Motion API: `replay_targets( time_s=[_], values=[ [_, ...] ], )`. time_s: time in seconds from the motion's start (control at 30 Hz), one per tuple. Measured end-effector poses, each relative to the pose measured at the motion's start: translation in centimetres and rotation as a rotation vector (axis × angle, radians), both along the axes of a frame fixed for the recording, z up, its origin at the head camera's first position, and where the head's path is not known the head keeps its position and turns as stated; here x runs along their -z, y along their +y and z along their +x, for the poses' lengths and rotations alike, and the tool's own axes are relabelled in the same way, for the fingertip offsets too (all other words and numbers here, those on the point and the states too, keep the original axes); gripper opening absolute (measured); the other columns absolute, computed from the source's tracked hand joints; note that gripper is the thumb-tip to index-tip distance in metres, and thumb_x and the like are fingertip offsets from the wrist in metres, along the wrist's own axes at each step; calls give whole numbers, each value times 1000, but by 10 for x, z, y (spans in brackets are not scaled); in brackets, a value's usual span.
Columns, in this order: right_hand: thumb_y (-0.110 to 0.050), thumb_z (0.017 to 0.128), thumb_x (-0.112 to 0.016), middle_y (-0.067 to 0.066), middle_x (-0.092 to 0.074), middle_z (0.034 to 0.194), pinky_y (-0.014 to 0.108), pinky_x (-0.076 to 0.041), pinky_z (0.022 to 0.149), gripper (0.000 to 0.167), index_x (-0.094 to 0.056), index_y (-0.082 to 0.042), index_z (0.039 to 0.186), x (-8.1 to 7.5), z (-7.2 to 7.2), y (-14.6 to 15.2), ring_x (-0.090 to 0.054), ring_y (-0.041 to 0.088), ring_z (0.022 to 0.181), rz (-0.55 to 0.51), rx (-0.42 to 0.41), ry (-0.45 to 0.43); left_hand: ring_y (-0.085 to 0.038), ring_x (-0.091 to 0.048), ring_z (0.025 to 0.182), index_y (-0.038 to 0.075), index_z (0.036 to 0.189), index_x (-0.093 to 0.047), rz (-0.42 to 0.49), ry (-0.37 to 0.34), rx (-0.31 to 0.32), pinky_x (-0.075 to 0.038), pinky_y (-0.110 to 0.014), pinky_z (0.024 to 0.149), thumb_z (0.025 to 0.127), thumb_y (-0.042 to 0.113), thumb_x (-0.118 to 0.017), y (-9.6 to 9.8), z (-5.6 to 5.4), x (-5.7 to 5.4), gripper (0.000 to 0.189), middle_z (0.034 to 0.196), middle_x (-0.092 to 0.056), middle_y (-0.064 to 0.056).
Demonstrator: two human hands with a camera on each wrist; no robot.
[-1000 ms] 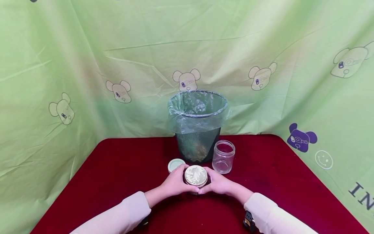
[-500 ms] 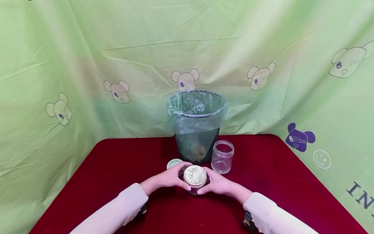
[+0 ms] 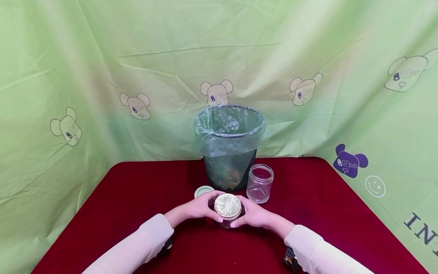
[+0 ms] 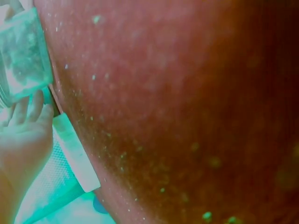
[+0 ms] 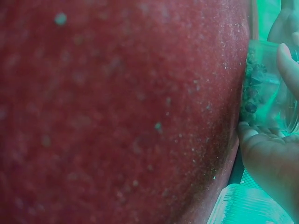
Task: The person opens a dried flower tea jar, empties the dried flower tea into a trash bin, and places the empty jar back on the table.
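Observation:
Between my two hands stands a clear glass jar [image 3: 228, 223] with a pale silvery top [image 3: 227, 204]. Both wrist views show dark bits inside this jar [image 5: 261, 88], its base at the red cloth. My left hand [image 3: 202, 207] curves round its left side, thumb at the front and fingers behind. On the other side my right hand [image 3: 252, 214] grips it, thumb in front. A light green lid [image 3: 203, 190] lies just behind my left hand, partly hidden by it. Behind my right hand an open glass jar [image 3: 260, 184] stands upright with nothing visible inside.
A dark mesh waste bin [image 3: 230, 171] lined with a clear plastic bag [image 3: 229, 144] stands at the back middle of the table. Red cloth [image 3: 150, 182] covers the table. A green printed curtain [image 3: 171, 68] hangs round its back and sides.
My left thumb has drawn back from my right thumb, leaving a gap between them where the jar's front shows. The left hand now covers more of the green lid. The jar has barely moved.

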State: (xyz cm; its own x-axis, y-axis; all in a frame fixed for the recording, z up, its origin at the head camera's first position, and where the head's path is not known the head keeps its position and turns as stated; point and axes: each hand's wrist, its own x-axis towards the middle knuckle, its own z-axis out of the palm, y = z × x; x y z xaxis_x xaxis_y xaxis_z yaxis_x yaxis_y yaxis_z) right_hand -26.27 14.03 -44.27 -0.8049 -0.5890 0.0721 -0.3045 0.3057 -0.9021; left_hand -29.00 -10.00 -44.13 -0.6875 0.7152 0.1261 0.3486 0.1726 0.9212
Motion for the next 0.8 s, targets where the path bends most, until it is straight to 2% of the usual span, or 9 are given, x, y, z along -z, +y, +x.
replay_targets(
  time_s=[0.17, 0.47, 0.63, 0.8],
  values=[
    [-8, 71, -86, 7, -60, 120, 26, -40, 96, 72, -46, 4, 131, -1, 2, -1, -53, 24, 114, -5, 4, -8, -16, -55, 115, -2, 135, -47, -4, 34, -62, -42, -27, 98, 74, 3, -83, 1, 9, 0, 71, 124, -60, -8],
    [-10, 72, -86, 9, -58, 122, 25, -39, 97, 75, -44, 5, 132, 1, 1, 0, -52, 21, 115, -2, -9, -3, -16, -57, 111, 1, 132, -50, -34, 63, -289, -43, -29, 95, 71, 16, -88, 9, 28, 4, 73, 119, -62, -4],
    [-6, 72, -84, 10, -58, 122, 22, -39, 96, 74, -44, 5, 132, -1, 2, 0, -53, 24, 115, -40, -23, -25, -15, -57, 107, 6, 129, -53, -146, 177, -418, -45, -34, 93, 66, 34, -90, 14, 34, 5, 78, 114, -62, 2],
    [-3, 72, -83, 10, -59, 121, 22, -40, 95, 73, -43, 6, 133, 0, 2, 0, -53, 24, 115, -73, -33, -47, -15, -58, 103, 8, 125, -55, -215, 270, -493, -46, -37, 90, 61, 46, -90, 17, 39, 4, 82, 109, -62, 3]
  ],
)
